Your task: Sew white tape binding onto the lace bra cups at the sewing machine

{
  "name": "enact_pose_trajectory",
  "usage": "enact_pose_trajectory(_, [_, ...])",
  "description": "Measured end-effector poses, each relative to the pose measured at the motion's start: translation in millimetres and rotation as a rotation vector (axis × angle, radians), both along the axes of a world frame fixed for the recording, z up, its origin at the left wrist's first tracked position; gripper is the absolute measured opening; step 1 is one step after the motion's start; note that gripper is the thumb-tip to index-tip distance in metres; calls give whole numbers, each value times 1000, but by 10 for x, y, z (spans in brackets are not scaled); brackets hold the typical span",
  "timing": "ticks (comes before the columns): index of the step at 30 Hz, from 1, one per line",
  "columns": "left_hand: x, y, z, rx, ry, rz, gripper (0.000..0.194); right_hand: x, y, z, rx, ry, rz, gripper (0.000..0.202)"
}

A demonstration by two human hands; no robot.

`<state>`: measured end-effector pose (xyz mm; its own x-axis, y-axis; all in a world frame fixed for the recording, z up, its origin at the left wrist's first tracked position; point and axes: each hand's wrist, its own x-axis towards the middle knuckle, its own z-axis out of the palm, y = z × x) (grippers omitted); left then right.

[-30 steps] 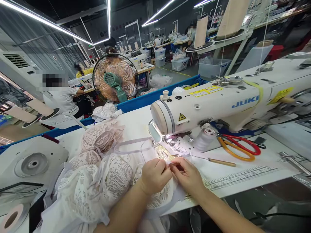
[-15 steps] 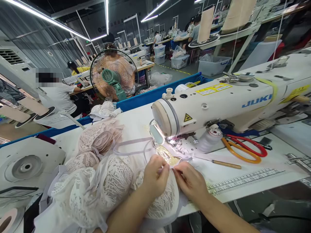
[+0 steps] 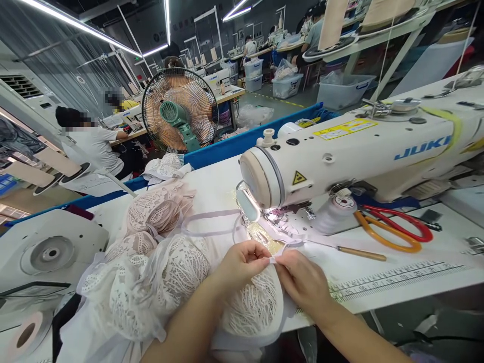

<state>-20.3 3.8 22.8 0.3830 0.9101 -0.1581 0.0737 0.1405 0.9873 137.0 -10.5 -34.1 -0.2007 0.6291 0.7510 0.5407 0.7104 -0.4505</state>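
My left hand [image 3: 245, 259] pinches the edge of a white lace bra piece [image 3: 255, 305] at its upper tip. Close against it on the right, my right hand [image 3: 302, 275] pinches the same edge together with a pale strap [image 3: 293, 245]. The fingertips of both hands nearly touch. Below them the lace cup hangs over the table's front edge. Behind the hands stands the sewing machine [image 3: 340, 156], its lamp lit over the needle area. More white lace cups [image 3: 185, 262] lie to the left of my hands.
Orange-handled scissors [image 3: 389, 237], red-handled scissors [image 3: 408, 222], a thread cone [image 3: 335, 212] and a wooden-handled tool [image 3: 361, 253] lie right of the needle area. Beige lace pieces [image 3: 155, 212] are piled at the left. A fan [image 3: 179, 111] stands behind; people sit at other machines.
The view has shifted slightly. My left hand has turned flatter, and its fingertips have come closer to my right hand at the fabric edge.
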Motion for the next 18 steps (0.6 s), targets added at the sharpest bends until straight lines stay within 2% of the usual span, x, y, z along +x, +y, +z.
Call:
enact_pose_trajectory(5, [14,-13,-8,-5,-17,-6,15,6,1,7,-71,14,0,12])
enact_pose_trajectory(11, [69,-34,-77,30,54,79,13,-12,10,7,-384,103,-98,2])
enact_pose_trajectory(15, [100,-30,-140,62,118,154,12,-3,31,20,-425,65,-89,9])
enact_pose_trajectory(18, [108,-23,-158,51,119,159,10,18,50,12,-444,77,-64,9])
